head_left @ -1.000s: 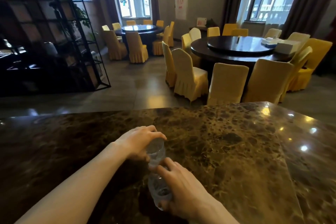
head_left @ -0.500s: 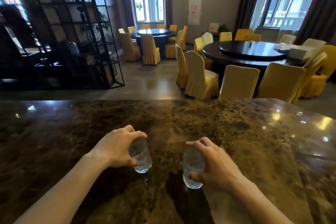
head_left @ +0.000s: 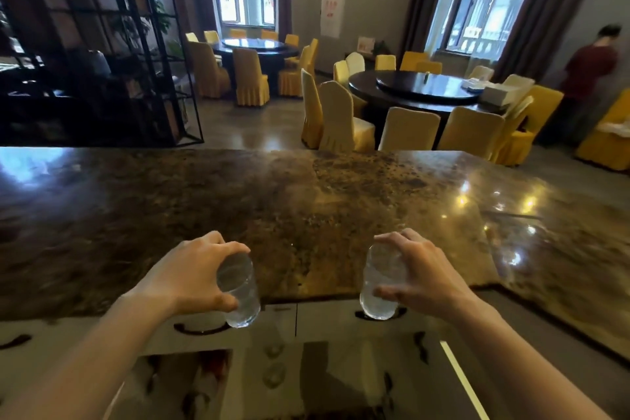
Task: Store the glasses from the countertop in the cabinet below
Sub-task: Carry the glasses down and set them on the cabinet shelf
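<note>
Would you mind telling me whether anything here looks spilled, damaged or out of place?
Nothing stands out. The left hand and right hand each hold an intact glass upright; the countertop shows no spill.

left hand grips glass; right hand grips second glass

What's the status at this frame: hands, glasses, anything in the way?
Left hand shut on left glass. Right hand shut on right glass. Both at the countertop near edge. Nothing visibly blocking.
</note>
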`<state>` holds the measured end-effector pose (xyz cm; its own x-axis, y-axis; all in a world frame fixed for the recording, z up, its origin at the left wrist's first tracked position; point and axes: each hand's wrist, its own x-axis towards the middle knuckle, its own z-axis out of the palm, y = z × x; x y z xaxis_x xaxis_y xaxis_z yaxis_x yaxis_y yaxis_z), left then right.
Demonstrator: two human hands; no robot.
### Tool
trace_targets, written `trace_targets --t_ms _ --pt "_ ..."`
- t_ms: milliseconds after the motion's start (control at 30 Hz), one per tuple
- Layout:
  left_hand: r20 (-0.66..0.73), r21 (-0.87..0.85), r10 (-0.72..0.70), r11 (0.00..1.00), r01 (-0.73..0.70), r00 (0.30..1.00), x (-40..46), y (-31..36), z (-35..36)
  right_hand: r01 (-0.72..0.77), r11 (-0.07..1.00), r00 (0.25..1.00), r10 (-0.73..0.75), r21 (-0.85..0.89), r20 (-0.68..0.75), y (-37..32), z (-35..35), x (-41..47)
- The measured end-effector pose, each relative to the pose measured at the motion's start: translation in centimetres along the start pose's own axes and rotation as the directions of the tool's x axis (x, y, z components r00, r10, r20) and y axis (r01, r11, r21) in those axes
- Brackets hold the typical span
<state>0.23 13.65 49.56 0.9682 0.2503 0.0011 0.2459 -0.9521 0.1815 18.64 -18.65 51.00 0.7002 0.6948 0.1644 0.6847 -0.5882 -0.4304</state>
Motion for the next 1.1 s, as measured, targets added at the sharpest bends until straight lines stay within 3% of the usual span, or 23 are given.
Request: trace_targets --t_ms 267,633,867,967,1100 --pt "0.053 -0.018 -0.070 0.997 0.071 0.996 -6.6 2.9 4.8 -0.006 1.000 0.990 0.006 -0.002 0.140 0.7 3.9 -6.9" --pt "0.144 -0.160 -0.188 0.964 0.211 0.972 -9.2 6.9 18.4 -0.044 0.995 0.952 0.013 0.095 0.307 7.7 14.5 -10.7" --pt "0.211 -0.272 -0.257 0.911 0.309 0.943 -9.0 5.7 36.1 -0.115 0.993 0.912 0.093 0.031 0.399 13.8 29.7 -12.1" --pt "0.270 -0.249 -0.270 0.907 0.338 0.924 -8.6 4.8 42.7 -0.150 0.989 0.898 0.135 0.003 0.418 16.1 35.6 -12.4" --pt "0.239 -0.231 -0.273 0.916 0.328 0.932 -7.2 2.5 52.7 -0.211 0.977 0.898 0.191 0.007 0.396 20.0 46.1 -11.4"
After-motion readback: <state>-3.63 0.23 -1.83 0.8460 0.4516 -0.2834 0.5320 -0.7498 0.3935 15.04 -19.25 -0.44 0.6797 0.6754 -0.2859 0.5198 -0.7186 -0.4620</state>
